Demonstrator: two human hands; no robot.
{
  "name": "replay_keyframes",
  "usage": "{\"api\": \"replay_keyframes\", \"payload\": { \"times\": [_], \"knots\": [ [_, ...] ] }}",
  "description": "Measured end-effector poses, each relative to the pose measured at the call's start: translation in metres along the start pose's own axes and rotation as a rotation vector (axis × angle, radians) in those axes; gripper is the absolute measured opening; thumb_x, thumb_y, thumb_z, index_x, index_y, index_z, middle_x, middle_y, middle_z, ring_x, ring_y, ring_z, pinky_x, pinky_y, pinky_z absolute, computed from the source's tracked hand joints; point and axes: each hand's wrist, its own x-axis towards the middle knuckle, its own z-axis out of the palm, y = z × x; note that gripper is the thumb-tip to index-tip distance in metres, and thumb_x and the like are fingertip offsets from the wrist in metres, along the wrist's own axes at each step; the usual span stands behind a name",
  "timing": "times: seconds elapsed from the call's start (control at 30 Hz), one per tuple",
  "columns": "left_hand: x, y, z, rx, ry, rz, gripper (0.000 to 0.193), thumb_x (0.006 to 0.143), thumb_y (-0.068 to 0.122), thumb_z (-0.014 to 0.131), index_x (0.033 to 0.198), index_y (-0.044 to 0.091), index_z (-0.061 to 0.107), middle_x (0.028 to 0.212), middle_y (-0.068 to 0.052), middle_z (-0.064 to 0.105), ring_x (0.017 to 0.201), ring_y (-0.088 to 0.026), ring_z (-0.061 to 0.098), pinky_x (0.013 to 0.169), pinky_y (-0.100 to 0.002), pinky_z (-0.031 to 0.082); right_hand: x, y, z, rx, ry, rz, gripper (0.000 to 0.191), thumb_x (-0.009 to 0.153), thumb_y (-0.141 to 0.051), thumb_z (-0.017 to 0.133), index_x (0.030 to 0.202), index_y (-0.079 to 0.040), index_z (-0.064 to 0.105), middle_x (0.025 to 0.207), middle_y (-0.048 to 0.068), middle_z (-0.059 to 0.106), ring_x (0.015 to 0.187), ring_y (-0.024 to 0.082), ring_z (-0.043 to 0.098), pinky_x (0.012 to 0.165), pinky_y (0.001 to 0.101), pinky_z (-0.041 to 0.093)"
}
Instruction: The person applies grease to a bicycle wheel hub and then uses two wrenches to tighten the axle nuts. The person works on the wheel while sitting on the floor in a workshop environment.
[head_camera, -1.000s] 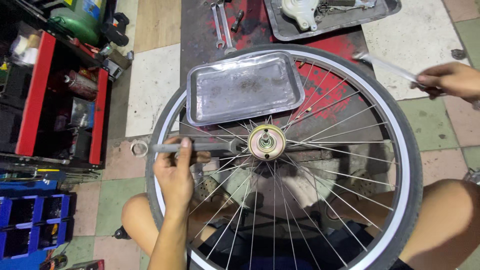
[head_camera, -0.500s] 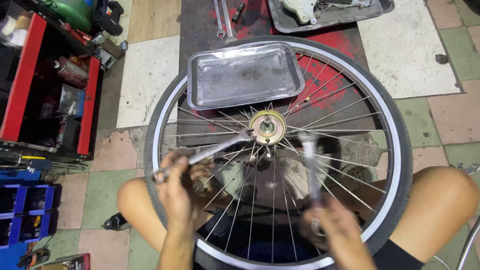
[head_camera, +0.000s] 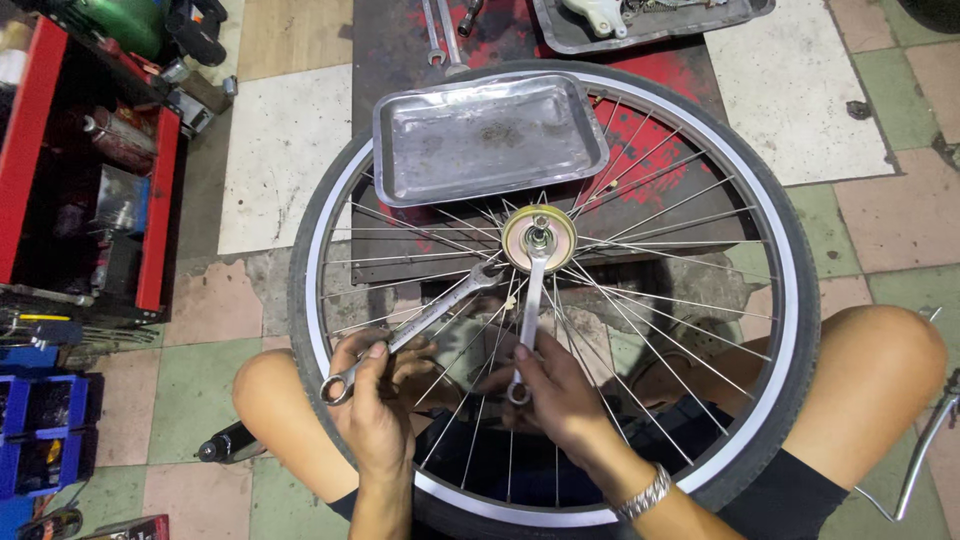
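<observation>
I see a bicycle wheel (head_camera: 560, 300) lying flat across the person's bare knees: black rubber tyre, pale silver rim, thin steel spokes fanning out from a round brass-coloured hub (head_camera: 539, 238) at centre. Left hand (head_camera: 375, 395) is closed around the shank of a long steel combination spanner (head_camera: 420, 325); ring end sticks out near the thumb, open end sits just left of the hub. Right hand (head_camera: 560, 395), with a metal link bracelet on the wrist, grips the lower end of a second spanner (head_camera: 530, 315). That one stands nearly vertical in frame, its head on the axle nut at hub centre. Both tools are smooth, dull-polished metal. A shallow rectangular steel tray (head_camera: 400, 130), scuffed and dented with rounded corners, rests on the far spokes, touching the rim. Floor is worn tile, mixed colours. Red tool cabinet (head_camera: 160, 220) at left, well apart.
</observation>
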Motion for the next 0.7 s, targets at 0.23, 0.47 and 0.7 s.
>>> {"api": "replay_keyframes", "payload": {
  "times": [0.23,0.47,0.7],
  "knots": [
    [0.013,0.011,0.0,-0.007,-0.102,-0.037,0.027,0.099,0.011,0.05,0.12,-0.007,0.052,0.102,-0.032,0.072,0.084,-0.033,0.073,0.074,-0.036,0.06,0.038,-0.007,0.014,-0.007,-0.13,-0.002,0.031,0.108,-0.026,0.04,0.121,-0.005,0.057,0.094,0.011,0.079,0.064,0.013,0.07,0.049,0.0263,0.052],
    [0.069,0.013,0.011,0.015,-0.396,-0.114,0.023,0.1,0.011,0.049,0.114,-0.007,0.053,0.106,-0.034,0.071,0.096,-0.041,0.074,0.079,-0.042,0.061,0.05,0.003,0.006,-0.023,-0.065,0.014,0.029,0.107,-0.028,0.043,0.117,-0.006,0.059,0.081,0.008,0.073,0.058,0.014,0.068,0.045,0.0238,0.043],
    [0.136,-0.008,-0.003,-0.038,-0.552,-0.173,0.022,0.106,0.02,0.051,0.106,-0.002,0.054,0.095,-0.03,0.07,0.082,-0.037,0.074,0.079,-0.045,0.062,0.044,0.001,0.001,0.012,-0.118,0.006,0.027,0.107,-0.028,0.042,0.117,-0.009,0.057,0.08,0.01,0.076,0.056,0.017,0.07,0.045,0.024,0.043]
  ]
}}
